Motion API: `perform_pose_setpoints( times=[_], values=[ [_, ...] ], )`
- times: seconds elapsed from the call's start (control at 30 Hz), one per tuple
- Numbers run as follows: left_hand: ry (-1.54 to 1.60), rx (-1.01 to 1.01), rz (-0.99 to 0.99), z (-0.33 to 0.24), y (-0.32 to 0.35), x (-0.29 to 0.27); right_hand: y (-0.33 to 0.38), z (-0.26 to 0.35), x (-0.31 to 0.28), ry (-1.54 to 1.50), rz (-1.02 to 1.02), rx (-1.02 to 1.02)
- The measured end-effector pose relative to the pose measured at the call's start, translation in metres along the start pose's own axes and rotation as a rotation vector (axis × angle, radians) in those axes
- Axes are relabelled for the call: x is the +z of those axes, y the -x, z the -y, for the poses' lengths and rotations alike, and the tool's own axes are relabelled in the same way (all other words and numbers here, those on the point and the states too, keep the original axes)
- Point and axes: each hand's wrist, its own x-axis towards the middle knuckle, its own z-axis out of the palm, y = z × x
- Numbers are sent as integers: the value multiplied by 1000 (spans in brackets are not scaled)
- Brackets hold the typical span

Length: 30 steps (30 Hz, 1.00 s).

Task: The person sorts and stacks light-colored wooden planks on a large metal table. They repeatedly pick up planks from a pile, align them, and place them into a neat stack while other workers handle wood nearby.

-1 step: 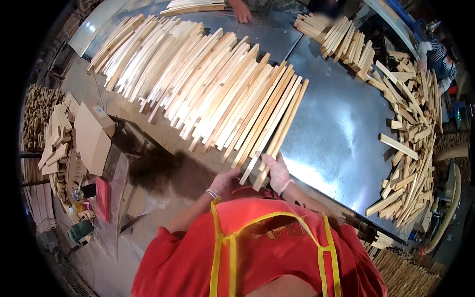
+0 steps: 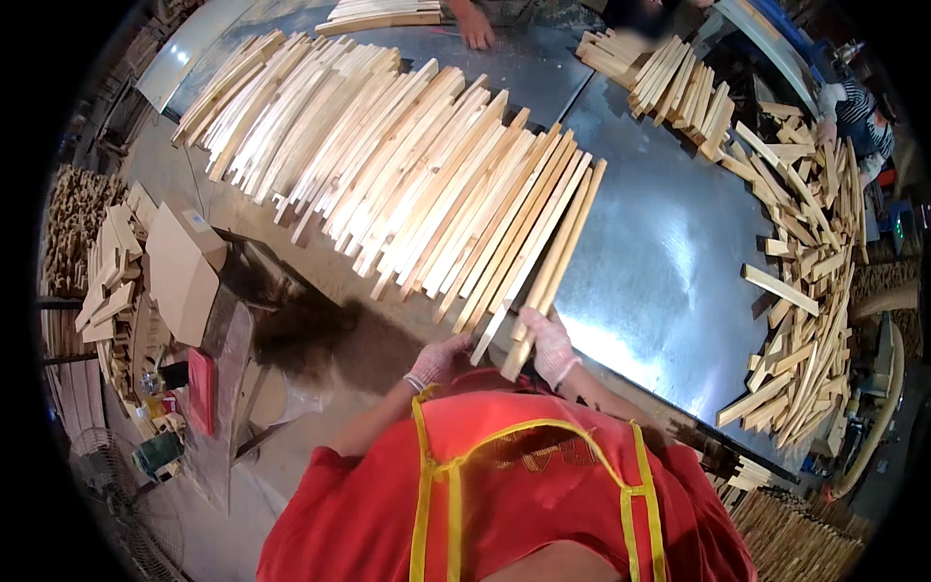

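Note:
A long row of pale wooden strips (image 2: 388, 165) lies side by side on the metal table, their near ends uneven and jutting past its edge. At the row's right end, my gloved right hand (image 2: 551, 347) is closed around the near end of one or two wooden strips (image 2: 558, 272), which stand slightly apart from the others. My gloved left hand (image 2: 439, 359) is beside the near ends of the neighbouring strips, close to a pale strip (image 2: 492, 332). Its fingertips are too small and partly hidden to show whether they grip anything.
A dark metal table (image 2: 669, 252) extends to the right, bearing a jumbled heap of short wooden pieces (image 2: 800, 291). Smaller strip bundles (image 2: 679, 82) lie at the far right. Another person's hand (image 2: 474, 27) rests at the far edge. Cardboard (image 2: 181, 276) stands at left.
My right hand has shifted slightly right, and the end strips have moved with it, widening the gap to the row. My left hand is nearly in the same place.

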Motion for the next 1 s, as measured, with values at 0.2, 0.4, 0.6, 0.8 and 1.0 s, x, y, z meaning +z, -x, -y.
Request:
perform_pose_setpoints(
  times=[0.2, 0.4, 0.6, 0.8, 1.0],
  values=[
    [-359, 96, -63, -25, 53, 27, 5, 8, -64, -202, 199, 43],
    [-667, 308, -31, -34, 76, 70, 13, 15, -72, -119, 115, -201],
    [-1351, 268, 139, -15, 45, 151, 18, 52, -44, -122, 147, -367],
    [-1719, 601, 297, 3, 21, 124, -37, 45, -72, 171, -32, -225],
    [-1399, 227, -52, -35, 100, 85, -49, -1, -24, 282, 93, -129]
  ],
)
